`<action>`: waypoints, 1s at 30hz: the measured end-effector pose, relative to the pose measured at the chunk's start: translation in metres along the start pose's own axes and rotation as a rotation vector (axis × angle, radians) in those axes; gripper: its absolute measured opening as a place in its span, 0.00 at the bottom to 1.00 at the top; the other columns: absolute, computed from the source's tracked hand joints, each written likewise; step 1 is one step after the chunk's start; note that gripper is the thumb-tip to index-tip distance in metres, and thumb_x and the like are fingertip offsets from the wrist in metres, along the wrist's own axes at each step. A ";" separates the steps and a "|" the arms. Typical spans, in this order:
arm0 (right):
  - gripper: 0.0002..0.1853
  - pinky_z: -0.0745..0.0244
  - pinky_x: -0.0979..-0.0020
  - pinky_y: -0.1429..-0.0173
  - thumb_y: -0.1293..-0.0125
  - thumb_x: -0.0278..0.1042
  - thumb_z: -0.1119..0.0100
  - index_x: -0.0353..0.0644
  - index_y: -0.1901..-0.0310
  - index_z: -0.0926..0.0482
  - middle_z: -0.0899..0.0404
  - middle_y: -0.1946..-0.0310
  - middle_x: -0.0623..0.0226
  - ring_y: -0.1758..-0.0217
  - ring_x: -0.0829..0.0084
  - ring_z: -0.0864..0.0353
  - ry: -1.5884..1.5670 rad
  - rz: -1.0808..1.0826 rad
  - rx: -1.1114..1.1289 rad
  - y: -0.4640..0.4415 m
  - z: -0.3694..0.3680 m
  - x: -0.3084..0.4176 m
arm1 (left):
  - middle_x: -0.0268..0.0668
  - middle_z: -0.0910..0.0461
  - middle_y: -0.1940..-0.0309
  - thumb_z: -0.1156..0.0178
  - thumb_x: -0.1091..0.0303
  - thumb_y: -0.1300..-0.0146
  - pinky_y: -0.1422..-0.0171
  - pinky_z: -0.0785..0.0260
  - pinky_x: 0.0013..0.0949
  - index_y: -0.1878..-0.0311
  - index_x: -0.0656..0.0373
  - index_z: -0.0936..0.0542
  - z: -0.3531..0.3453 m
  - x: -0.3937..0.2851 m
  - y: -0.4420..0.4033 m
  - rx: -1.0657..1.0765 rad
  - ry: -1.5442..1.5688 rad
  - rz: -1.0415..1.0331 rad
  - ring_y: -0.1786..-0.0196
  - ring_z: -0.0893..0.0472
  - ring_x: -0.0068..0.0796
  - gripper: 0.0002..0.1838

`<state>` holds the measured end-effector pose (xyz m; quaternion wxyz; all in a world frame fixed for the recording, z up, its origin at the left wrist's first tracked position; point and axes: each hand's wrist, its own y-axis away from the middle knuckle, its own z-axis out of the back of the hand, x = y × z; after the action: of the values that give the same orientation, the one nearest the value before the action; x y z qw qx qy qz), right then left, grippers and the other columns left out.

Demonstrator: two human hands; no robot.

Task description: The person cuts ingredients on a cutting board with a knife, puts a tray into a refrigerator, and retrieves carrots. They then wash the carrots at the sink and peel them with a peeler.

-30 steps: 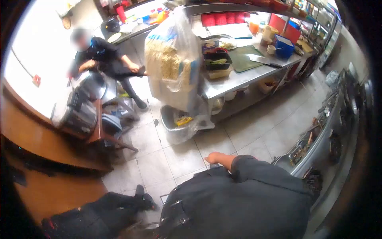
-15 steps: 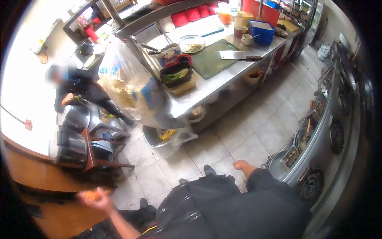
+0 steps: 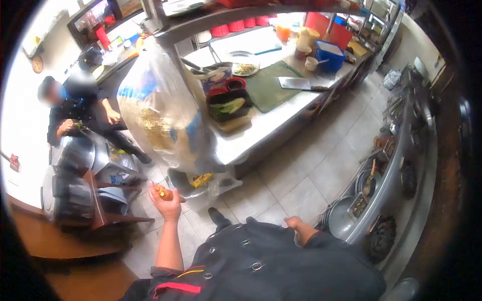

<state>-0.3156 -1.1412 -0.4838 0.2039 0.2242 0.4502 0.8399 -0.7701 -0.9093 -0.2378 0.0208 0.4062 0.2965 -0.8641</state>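
Note:
My left hand is raised over the floor in front of the table's near end, fingers curled around small orange pieces. They look like carrot, but are too blurred to be sure. My right hand hangs low at my right side near the stove front. Only part of it shows, and how its fingers lie is unclear; nothing can be seen in it. Just beyond the left hand is a lined bin with a yellow wrapper in it.
A steel table holds a green cutting board, a cleaver and a dark tub of greens. A large plastic bag hangs at its end. Two people work at left beside pots. Stove burners line the right.
My left hand has swung up and to the right, from above the brown surface to near the bin, still gripping the orange pieces. The view has shifted, and a second person is now visible.

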 end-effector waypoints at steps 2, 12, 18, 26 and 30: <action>0.28 0.36 0.59 0.36 0.29 0.53 0.64 0.39 0.45 0.25 0.27 0.44 0.46 0.39 0.51 0.30 -0.028 -0.122 -0.057 0.022 0.024 0.035 | 0.51 0.35 0.44 0.32 0.66 0.53 0.34 0.44 0.46 0.31 0.60 0.44 -0.007 0.010 -0.006 0.044 -0.010 0.042 0.40 0.34 0.50 0.45; 0.27 0.29 0.62 0.44 0.35 0.55 0.49 0.41 0.46 0.23 0.21 0.50 0.54 0.48 0.58 0.23 -0.591 -0.123 -0.288 0.054 0.151 0.150 | 0.49 0.34 0.44 0.32 0.69 0.56 0.36 0.41 0.46 0.31 0.59 0.43 -0.039 0.085 -0.011 0.204 0.059 0.154 0.40 0.32 0.47 0.47; 0.24 0.25 0.65 0.57 0.35 0.50 0.46 0.39 0.46 0.24 0.19 0.56 0.59 0.59 0.67 0.20 -0.772 0.278 -0.592 0.100 0.278 0.225 | 0.49 0.36 0.45 0.34 0.74 0.53 0.34 0.40 0.42 0.31 0.61 0.44 -0.049 0.079 -0.024 0.251 0.042 0.225 0.41 0.33 0.45 0.45; 0.16 0.29 0.73 0.72 0.33 0.43 0.48 0.38 0.55 0.26 0.20 0.64 0.62 0.69 0.73 0.22 -1.147 0.583 -0.465 0.025 0.465 0.290 | 0.47 0.34 0.46 0.33 0.74 0.55 0.36 0.39 0.41 0.31 0.61 0.44 -0.102 0.099 -0.024 0.079 0.093 0.413 0.43 0.32 0.44 0.45; 0.12 0.29 0.73 0.72 0.34 0.40 0.47 0.41 0.56 0.25 0.20 0.65 0.61 0.70 0.72 0.21 -1.212 0.610 -0.444 -0.091 0.543 0.303 | 0.44 0.34 0.46 0.35 0.75 0.51 0.37 0.39 0.37 0.31 0.62 0.46 -0.119 0.094 -0.020 -0.096 0.058 0.653 0.44 0.31 0.38 0.44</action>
<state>-0.2459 -0.5688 -0.2342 0.2151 0.7208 -0.0070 0.6589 -0.7567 -0.8107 -0.3535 0.3073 0.5026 0.1917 -0.7850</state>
